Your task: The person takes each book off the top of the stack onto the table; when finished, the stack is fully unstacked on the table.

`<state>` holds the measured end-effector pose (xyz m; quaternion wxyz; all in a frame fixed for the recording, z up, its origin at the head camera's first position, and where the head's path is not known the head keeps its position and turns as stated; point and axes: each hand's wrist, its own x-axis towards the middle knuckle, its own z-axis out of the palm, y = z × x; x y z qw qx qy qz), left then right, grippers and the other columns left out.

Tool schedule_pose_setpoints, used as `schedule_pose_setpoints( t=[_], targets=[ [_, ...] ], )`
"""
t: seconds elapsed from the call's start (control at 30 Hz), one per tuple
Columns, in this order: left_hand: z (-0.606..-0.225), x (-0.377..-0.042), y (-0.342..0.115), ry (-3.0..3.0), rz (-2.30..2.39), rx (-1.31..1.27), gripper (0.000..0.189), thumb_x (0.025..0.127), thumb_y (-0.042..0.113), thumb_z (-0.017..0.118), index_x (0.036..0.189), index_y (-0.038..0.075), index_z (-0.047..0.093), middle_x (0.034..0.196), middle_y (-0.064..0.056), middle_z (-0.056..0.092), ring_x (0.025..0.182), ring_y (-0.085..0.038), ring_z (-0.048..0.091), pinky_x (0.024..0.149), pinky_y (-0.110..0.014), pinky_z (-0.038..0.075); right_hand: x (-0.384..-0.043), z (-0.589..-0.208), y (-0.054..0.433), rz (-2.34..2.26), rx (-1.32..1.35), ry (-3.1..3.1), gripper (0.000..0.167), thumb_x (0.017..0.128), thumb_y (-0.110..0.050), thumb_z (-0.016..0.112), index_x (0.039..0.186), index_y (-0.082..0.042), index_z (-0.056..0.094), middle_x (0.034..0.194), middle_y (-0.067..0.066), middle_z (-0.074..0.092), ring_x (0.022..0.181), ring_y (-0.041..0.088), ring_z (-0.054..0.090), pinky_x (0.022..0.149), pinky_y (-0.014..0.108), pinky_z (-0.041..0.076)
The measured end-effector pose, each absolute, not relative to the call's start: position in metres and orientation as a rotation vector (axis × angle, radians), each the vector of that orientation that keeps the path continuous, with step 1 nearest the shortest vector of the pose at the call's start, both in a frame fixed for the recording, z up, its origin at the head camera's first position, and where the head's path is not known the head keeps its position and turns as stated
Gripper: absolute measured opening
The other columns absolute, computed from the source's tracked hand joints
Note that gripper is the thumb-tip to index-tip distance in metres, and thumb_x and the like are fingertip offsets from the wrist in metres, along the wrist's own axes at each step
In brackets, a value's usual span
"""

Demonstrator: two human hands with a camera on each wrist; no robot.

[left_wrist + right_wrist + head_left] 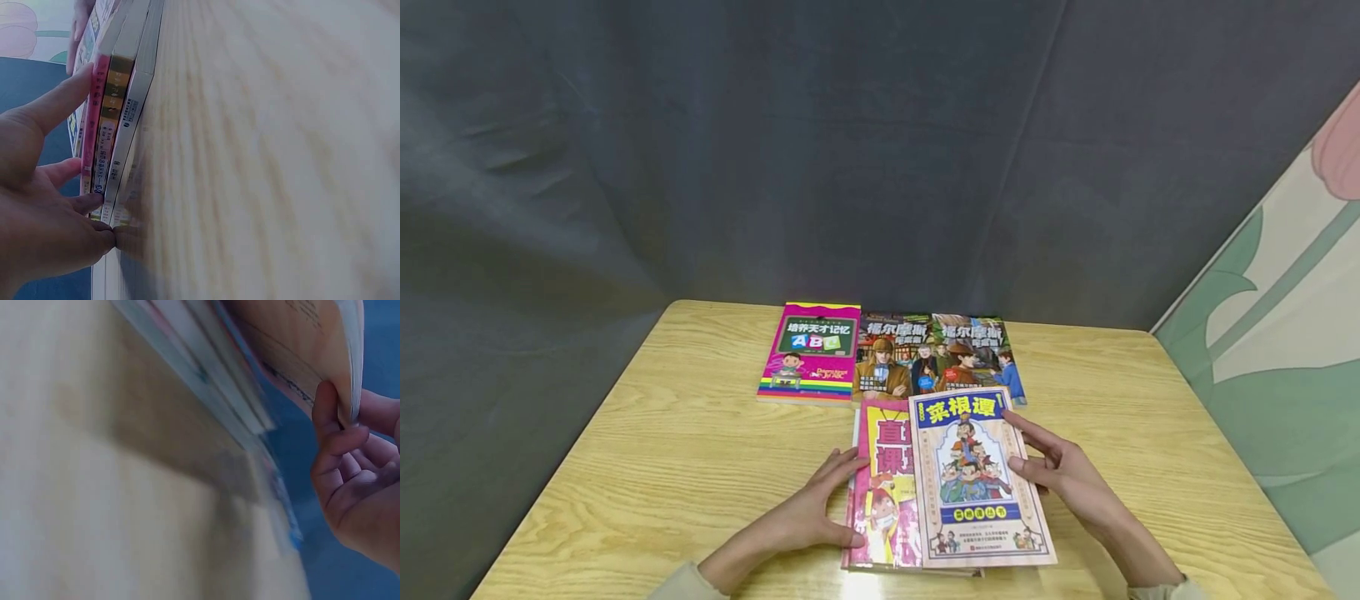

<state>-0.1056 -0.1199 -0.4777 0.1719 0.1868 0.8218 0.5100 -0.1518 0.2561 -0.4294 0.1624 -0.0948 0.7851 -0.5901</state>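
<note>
My right hand (1067,479) pinches the right edge of a paperback book (973,492) with a blue title band and cartoon figures. In the right wrist view, thumb and fingers hold that book (300,344) lifted at its side above the books below. It overlaps a pink book (880,500) on top of a stack. At the stack's left side, my left hand (808,508) rests with spread fingers against the spines. The left wrist view shows a pink spine (95,119), a brown and yellow spine (115,94) and a white spine (128,119).
Behind the stack, a magenta ABC book (808,367) lies beside two detective comic-style books, one left (880,362) and one right (977,358). The wooden table (670,433) meets a dark curtain (820,150) at the back. A flower-patterned cloth (1285,292) hangs at the right.
</note>
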Motion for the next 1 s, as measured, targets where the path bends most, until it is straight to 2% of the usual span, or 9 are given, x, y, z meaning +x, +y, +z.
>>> schedule_pose_setpoints(
  t=[0.17,0.33,0.47,0.6,0.7,0.8,1.0],
  targets=[
    [-0.476,-0.106,-0.12,2.326,1.453,0.525,0.095,0.071,0.031,0.084,0.15,0.022,0.033,0.16,-0.006,0.014,0.146,-0.038,-0.002,0.107,-0.072,0.006,-0.17,-0.408,0.274,-1.624,-0.33,2.422,0.06,0.095,-0.023,0.06,0.15,-0.017,0.036,0.138,0.019,0.042,0.06,0.01,0.043,0.049,0.03,0.04],
    [-0.475,-0.107,-0.12,2.332,1.442,0.533,0.094,0.072,0.032,0.084,0.151,0.021,0.033,0.16,-0.006,0.014,0.146,-0.038,-0.002,0.107,-0.072,0.007,-0.196,-0.381,0.297,-1.569,-0.367,2.541,0.058,0.1,-0.026,0.052,0.152,-0.019,0.03,0.127,-0.002,0.053,0.077,0.009,0.06,0.056,0.026,0.051],
    [-0.475,-0.108,-0.121,2.334,1.439,0.527,0.096,0.071,0.031,0.084,0.151,0.02,0.032,0.161,-0.007,0.014,0.146,-0.038,-0.002,0.107,-0.072,0.007,-0.225,-0.365,0.317,-1.62,-0.347,2.51,0.06,0.101,-0.026,0.05,0.154,-0.017,0.024,0.122,-0.011,0.05,0.086,0.007,0.064,0.064,0.026,0.056],
    [-0.476,-0.108,-0.121,2.333,1.44,0.519,0.096,0.071,0.031,0.084,0.151,0.021,0.032,0.161,-0.006,0.014,0.146,-0.037,-0.002,0.106,-0.072,0.006,-0.257,-0.359,0.336,-1.594,-0.243,2.534,0.06,0.102,-0.031,0.045,0.155,-0.02,0.019,0.13,0.0,0.043,0.089,0.003,0.061,0.069,0.024,0.056],
    [-0.476,-0.108,-0.122,2.332,1.438,0.519,0.095,0.072,0.031,0.084,0.151,0.022,0.032,0.161,-0.005,0.014,0.146,-0.037,-0.002,0.106,-0.072,0.007,-0.277,-0.362,0.348,-1.558,-0.151,2.566,0.06,0.103,-0.034,0.041,0.155,-0.02,0.016,0.139,0.016,0.037,0.089,0.001,0.06,0.071,0.024,0.056],
    [-0.475,-0.107,-0.122,2.331,1.432,0.514,0.096,0.071,0.031,0.084,0.151,0.023,0.032,0.161,-0.005,0.013,0.146,-0.037,-0.001,0.106,-0.073,0.007,-0.293,-0.369,0.356,-1.565,-0.085,2.552,0.059,0.104,-0.032,0.038,0.155,-0.017,0.013,0.147,0.025,0.028,0.089,-0.002,0.057,0.072,0.022,0.054],
    [-0.475,-0.105,-0.122,2.319,1.438,0.519,0.095,0.072,0.03,0.083,0.151,0.024,0.032,0.161,-0.005,0.013,0.146,-0.037,-0.002,0.106,-0.073,0.007,-0.316,-0.385,0.375,-1.525,-0.001,2.601,0.057,0.104,-0.028,0.037,0.154,-0.011,0.014,0.153,0.031,0.017,0.087,-0.007,0.052,0.071,0.016,0.051]
  ],
)
